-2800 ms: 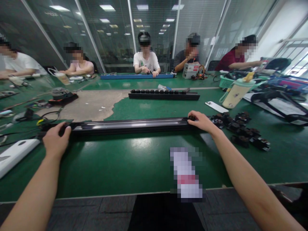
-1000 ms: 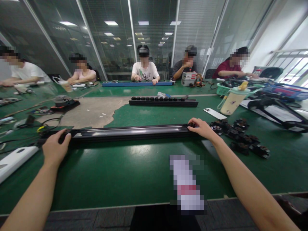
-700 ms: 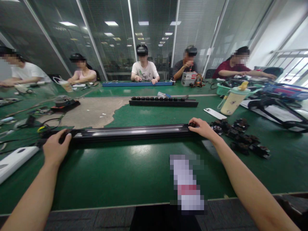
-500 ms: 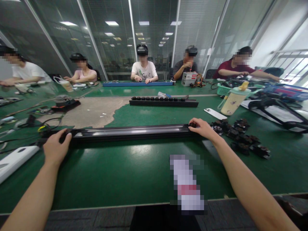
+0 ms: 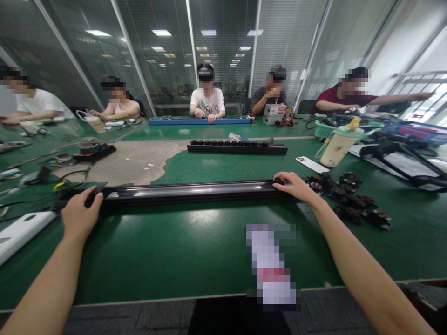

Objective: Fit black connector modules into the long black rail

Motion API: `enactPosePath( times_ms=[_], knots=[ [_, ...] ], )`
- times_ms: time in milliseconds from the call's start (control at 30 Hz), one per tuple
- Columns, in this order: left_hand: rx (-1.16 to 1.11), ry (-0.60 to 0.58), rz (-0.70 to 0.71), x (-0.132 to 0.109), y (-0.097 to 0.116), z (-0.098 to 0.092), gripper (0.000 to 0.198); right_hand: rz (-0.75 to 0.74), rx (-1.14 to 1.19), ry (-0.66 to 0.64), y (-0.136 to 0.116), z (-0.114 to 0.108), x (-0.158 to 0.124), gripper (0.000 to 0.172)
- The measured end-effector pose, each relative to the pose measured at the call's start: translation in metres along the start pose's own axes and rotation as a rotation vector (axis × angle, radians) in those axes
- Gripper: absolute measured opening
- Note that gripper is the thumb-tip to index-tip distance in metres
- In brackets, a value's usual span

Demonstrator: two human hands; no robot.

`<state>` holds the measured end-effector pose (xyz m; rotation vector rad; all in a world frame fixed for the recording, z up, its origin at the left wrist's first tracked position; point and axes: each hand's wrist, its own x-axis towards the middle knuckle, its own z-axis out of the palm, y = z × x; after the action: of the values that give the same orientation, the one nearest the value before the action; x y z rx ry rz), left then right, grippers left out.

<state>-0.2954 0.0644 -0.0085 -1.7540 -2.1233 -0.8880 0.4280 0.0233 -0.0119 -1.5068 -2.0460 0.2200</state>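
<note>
A long black metal housing lies across the green table in front of me, with its open channel facing up. My left hand is curled over its left end, thumb and fingers gripping it. At the right end my right hand rests with its fingers closed on a small black socket module at the channel's mouth. A heap of the same black socket modules lies just right of that hand.
A second black strip filled with sockets lies farther back, and a blue one lies before a seated person. A white phone, a cream bottle, a white panel and cables surround my spot. Several people sit around the table.
My hands and the housing have stayed put. The camera tilted up slightly since the oldest frame. The person at the far right has stretched an arm out to the right.
</note>
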Motion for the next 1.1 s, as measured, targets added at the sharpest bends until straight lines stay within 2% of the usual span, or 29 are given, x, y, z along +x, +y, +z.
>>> enactPosePath(
  times_ms=[333, 733, 867, 1100],
  knots=[
    [-0.008, 0.036, 0.025, -0.0005, -0.0017, 0.0035, 0.069, 0.014, 0.079, 0.014, -0.0037, 0.0006, 0.0018, 0.026],
    [-0.007, 0.021, 0.008, 0.0001, -0.0035, 0.0041, 0.068, 0.032, 0.089, 0.03, -0.0068, -0.0018, -0.0005, 0.025],
    [-0.008, 0.013, 0.006, -0.0004, -0.0025, 0.0027, 0.068, 0.033, 0.063, 0.016, -0.0065, -0.003, 0.0004, 0.026],
    [-0.016, 0.021, 0.009, -0.0023, 0.0017, -0.0003, 0.065, 0.03, -0.116, -0.017, 0.0009, -0.0076, -0.0005, 0.031]
  ],
)
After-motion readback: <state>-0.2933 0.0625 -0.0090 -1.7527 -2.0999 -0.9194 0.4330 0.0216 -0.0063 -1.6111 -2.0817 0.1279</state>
